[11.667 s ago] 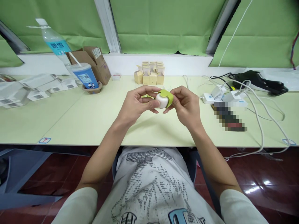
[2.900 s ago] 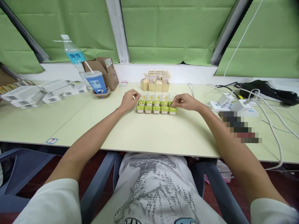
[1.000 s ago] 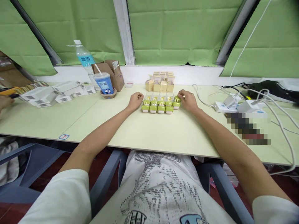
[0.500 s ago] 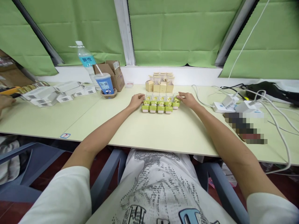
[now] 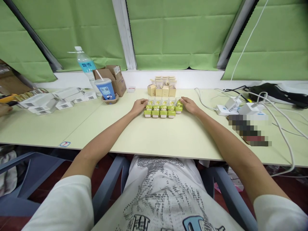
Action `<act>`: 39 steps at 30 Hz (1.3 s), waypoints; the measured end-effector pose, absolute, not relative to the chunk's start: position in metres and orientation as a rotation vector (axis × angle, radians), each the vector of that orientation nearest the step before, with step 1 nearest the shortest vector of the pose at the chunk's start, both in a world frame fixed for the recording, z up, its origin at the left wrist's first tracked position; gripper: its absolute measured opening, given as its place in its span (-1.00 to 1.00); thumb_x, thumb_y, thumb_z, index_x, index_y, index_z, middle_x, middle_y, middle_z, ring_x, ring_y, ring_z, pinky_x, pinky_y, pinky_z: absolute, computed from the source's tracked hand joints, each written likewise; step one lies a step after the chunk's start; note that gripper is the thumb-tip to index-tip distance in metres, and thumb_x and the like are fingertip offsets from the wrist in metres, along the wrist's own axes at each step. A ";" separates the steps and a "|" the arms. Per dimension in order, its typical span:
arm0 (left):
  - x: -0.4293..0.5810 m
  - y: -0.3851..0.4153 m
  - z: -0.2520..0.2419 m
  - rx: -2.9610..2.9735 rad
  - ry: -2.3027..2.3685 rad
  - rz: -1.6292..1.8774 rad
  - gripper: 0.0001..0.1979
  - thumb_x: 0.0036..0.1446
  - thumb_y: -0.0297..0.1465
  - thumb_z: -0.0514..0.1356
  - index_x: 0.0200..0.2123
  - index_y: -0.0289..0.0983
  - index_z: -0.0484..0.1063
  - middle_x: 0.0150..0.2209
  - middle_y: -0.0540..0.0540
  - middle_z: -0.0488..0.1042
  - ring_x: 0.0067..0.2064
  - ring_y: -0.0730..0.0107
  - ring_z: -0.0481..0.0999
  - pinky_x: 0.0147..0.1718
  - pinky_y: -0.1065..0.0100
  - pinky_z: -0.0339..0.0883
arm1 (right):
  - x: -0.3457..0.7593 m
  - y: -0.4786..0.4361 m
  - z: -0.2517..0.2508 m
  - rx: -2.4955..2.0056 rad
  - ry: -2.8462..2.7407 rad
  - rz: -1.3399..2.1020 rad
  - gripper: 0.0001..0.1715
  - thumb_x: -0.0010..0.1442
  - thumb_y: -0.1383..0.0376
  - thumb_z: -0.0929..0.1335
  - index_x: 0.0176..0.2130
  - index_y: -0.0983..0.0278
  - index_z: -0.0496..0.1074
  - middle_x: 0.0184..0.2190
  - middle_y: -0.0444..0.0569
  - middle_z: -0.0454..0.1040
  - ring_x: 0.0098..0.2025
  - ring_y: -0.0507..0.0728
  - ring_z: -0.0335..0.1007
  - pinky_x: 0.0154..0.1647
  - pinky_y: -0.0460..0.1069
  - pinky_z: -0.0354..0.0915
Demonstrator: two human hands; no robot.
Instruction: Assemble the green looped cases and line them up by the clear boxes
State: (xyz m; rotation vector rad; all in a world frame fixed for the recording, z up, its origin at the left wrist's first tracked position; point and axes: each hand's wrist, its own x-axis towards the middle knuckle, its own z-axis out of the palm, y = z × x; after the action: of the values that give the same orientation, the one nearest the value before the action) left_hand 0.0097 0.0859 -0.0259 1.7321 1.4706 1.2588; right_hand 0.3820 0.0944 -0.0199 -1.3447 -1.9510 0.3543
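Several small green-and-white containers point(image 5: 163, 112) with pale loops on top stand packed in rows on the table, the front row shorter than the group behind. Clear plastic cups or covers point(image 5: 164, 99) show just behind them. My left hand point(image 5: 139, 106) lies against the left end of the group, fingers stretched toward it and fingertips partly hidden. At the opposite end, my right hand point(image 5: 190, 105) has its fingertips at the rightmost green container point(image 5: 178, 108). Both hands bracket the group from its sides; neither lifts anything.
Behind the group stand several cream cardboard boxes point(image 5: 165, 90). To the left are a blue drink cup point(image 5: 106, 89), a water bottle point(image 5: 86, 65), a brown carton point(image 5: 118, 81) and white boxes point(image 5: 40, 102). A power strip point(image 5: 226, 110) with cables lies right. Another person's hand point(image 5: 5, 109) shows far left.
The camera view has shifted slightly, moving the table contents a little left and down in the picture. Both hands stay at the ends of the container group, with fingers nearly unchanged.
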 end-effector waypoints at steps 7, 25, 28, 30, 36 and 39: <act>0.010 0.085 -0.025 1.710 1.472 1.275 -0.68 0.29 -0.33 0.31 0.04 -0.30 0.72 0.08 -0.23 0.76 0.04 0.18 0.71 0.06 0.21 0.61 | 0.378 0.093 -0.020 -1.456 -1.707 0.340 -0.38 0.54 -0.09 0.21 0.16 0.27 0.56 0.21 0.28 0.65 0.22 0.37 0.59 0.37 0.30 0.42; 0.008 0.086 -0.026 1.748 1.507 1.237 -0.74 0.28 -0.24 0.32 -0.34 -0.25 0.77 -0.18 -0.07 0.79 0.02 0.06 0.71 0.11 0.18 0.53 | 0.380 0.076 -0.014 -1.487 -1.586 0.431 -0.88 0.30 0.27 0.46 -0.26 0.23 0.65 -0.36 0.07 0.74 -0.27 0.28 0.76 0.09 0.19 0.62; 0.007 0.087 -0.027 1.761 1.503 1.236 -0.72 0.26 -0.20 0.32 -0.35 -0.25 0.75 -0.22 -0.07 0.78 -0.02 0.07 0.71 0.08 0.19 0.52 | 0.379 0.076 -0.015 -1.485 -1.596 0.416 -0.89 0.31 0.27 0.44 -0.24 0.23 0.63 -0.28 0.09 0.76 -0.28 0.26 0.75 0.05 0.17 0.62; 0.007 0.088 -0.028 1.773 1.502 1.231 -0.70 0.26 -0.18 0.33 -0.38 -0.25 0.73 -0.25 -0.06 0.77 -0.07 0.09 0.70 0.05 0.20 0.51 | 0.379 0.077 -0.017 -1.486 -1.605 0.399 -0.89 0.31 0.27 0.43 -0.24 0.22 0.61 -0.29 0.09 0.75 -0.29 0.25 0.73 0.04 0.18 0.62; 0.006 0.087 -0.029 1.817 1.500 1.235 -0.65 0.29 -0.14 0.29 -0.41 -0.26 0.67 -0.33 -0.03 0.70 -0.16 0.21 0.62 -0.01 0.28 0.45 | 0.378 0.075 -0.018 -1.424 -1.625 0.208 -0.69 0.41 0.17 0.35 0.01 0.27 0.57 -0.02 0.27 0.67 0.00 0.38 0.67 0.15 0.30 0.55; 0.005 0.088 -0.030 1.821 1.512 1.242 -0.60 0.33 -0.12 0.23 -0.42 -0.27 0.64 -0.38 -0.02 0.65 -0.24 0.25 0.57 -0.08 0.28 0.41 | 0.377 0.068 -0.013 -1.292 -1.725 0.057 -0.61 0.44 0.14 0.32 0.12 0.22 0.57 0.20 0.29 0.52 0.22 0.42 0.52 0.25 0.34 0.49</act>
State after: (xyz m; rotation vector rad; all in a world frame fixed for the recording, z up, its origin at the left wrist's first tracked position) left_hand 0.0048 0.0877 -0.0296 1.8211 1.5116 1.2421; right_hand 0.3766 0.0675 -0.0126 -1.2917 -1.7247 0.0572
